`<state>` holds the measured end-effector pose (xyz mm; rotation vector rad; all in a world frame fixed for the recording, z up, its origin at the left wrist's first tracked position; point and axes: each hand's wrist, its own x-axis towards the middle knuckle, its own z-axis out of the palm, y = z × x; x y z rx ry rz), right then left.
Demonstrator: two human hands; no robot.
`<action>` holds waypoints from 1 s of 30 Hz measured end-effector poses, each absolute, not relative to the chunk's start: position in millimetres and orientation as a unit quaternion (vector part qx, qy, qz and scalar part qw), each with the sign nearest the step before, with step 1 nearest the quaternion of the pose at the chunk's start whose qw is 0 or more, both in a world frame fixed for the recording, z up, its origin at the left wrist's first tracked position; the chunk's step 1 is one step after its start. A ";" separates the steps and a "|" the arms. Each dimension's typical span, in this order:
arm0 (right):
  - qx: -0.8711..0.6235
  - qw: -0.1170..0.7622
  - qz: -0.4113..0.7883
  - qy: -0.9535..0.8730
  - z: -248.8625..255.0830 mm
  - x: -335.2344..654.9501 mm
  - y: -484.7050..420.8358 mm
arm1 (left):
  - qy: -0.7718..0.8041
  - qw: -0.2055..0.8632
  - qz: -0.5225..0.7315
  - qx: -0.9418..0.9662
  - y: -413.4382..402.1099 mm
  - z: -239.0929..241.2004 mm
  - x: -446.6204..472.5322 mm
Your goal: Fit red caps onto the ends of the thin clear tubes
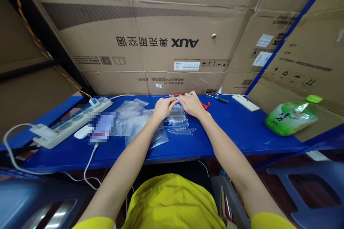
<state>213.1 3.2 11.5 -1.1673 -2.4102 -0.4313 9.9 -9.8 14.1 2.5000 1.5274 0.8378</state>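
Observation:
My left hand (163, 108) and my right hand (192, 104) meet over the far side of the blue table (228, 139). The fingertips of both are pinched close together, and whatever lies between them is too small to make out. Just below them lies a pile of thin clear tubes (176, 118), most of them side by side, with a few apart at the near end. Small red caps (206, 106) are scattered to the right of my right hand, partly hidden by it. Clear plastic bags (134, 120) lie beside my left forearm.
A white power strip (77, 118) with plugs and cables runs along the left. Near it lies a blurred-out flat object (102, 127) on a cable. A green-handled screwdriver (221, 99), a white flat device (245, 102) and a green bottle (291, 116) are at the right. Cardboard (150, 21) walls the back.

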 end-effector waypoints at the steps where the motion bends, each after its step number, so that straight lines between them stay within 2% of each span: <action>1: -0.427 0.213 -0.159 -0.864 12.6 212.3 2.1 | 0.511 0.047 0.283 0.811 -9.1 13.9 10.1; 5: -0.449 0.216 -0.167 -0.851 14.5 207.4 -1.4 | 0.559 0.045 0.318 0.764 -3.3 8.6 7.0; 11: -0.474 0.225 -0.143 -0.839 8.9 202.0 -0.4 | 0.501 0.078 0.350 0.787 6.5 -5.9 -3.3; 16: -0.477 0.310 -0.081 -0.818 7.8 206.5 1.6 | 0.506 0.094 0.399 0.759 8.5 -9.8 -2.3; 20: -0.481 0.353 -0.094 -0.797 7.8 210.8 2.7 | 0.506 0.125 0.426 0.739 15.1 -18.9 -0.4; 23: -0.472 0.347 -0.096 -0.805 7.1 212.8 3.6 | 0.486 0.131 0.432 0.749 21.3 -26.4 -0.8; 30: -0.436 0.309 0.020 -0.845 0.3 214.8 8.9 | 0.508 0.073 0.441 0.736 23.8 -32.5 -4.6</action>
